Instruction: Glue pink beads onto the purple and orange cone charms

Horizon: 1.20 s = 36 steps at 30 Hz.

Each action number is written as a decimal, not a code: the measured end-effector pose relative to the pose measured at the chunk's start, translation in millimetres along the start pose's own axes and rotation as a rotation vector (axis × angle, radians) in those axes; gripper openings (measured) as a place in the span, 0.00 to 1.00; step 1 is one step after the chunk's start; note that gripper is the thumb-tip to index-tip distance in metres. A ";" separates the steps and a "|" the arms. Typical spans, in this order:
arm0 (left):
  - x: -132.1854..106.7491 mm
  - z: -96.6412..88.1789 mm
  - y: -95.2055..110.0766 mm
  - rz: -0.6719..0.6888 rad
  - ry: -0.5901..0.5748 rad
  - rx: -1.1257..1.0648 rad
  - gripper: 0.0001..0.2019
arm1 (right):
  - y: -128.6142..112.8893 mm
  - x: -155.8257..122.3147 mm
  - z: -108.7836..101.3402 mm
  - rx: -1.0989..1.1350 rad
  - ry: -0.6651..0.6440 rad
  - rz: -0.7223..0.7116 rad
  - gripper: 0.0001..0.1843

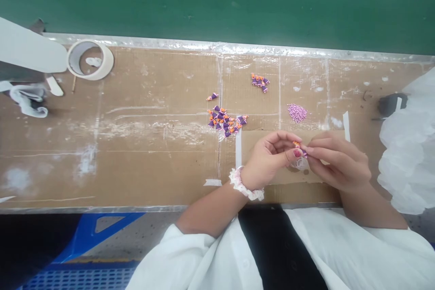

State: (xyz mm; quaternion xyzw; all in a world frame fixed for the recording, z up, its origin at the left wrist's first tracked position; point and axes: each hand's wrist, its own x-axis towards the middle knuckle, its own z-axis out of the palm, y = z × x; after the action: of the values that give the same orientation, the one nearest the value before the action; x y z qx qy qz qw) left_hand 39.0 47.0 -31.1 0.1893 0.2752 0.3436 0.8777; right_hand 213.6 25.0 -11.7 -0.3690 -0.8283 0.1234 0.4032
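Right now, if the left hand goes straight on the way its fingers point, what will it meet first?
The left hand would first meet the small purple and orange piece at its fingertips, then the right hand just beyond. From this overhead view, the exact depth is hard to judge.

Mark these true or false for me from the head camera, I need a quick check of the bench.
The left hand wears a frilly white-and-pink scrunchie: true.
A small purple-and-orange piece sits between the left hand and the right hand: true.
The pink beads sit in a bowl: false, they lie in a loose heap on the cardboard.
The roll of masking tape touches the right hand: false, it lies far off at the bench's back left.
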 end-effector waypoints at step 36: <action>-1.9 1.7 -0.9 -0.004 0.027 0.049 0.14 | 0.0 8.7 -0.1 0.337 -0.031 0.089 0.24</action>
State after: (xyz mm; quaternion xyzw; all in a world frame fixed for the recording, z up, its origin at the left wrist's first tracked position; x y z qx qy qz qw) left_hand 39.3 44.8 -29.5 0.2057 0.2958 0.3378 0.8695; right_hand 210.2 31.1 -6.6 -0.3305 -0.7848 0.2838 0.4409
